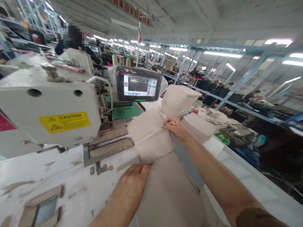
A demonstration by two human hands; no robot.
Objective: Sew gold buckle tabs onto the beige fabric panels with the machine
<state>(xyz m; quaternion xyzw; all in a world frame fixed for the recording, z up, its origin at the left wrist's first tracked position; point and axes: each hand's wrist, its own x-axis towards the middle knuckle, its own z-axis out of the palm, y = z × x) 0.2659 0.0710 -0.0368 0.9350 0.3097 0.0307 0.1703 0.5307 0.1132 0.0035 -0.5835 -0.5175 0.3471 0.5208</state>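
Observation:
A beige fabric piece (151,135) with a seam-like line across it lies by the sewing machine's clamp frame (109,145). My right hand (176,127) is closed at its far right edge, around a small pointed metal tool (162,117) that looks like thread snips; the fingers mostly hide it. My left hand (132,181) is closed at the piece's near edge, the fingertips partly hidden there. Just below, a larger stack of beige fabric pieces (170,192) lies between my forearms, touching the left hand's side.
A white sewing machine head (49,110) stands at left, with a control screen (139,84) behind. Stacked beige pieces (177,99) and a lower stack (200,126) sit at right, near loose scraps (222,116). Another person (75,41) is beyond the machine.

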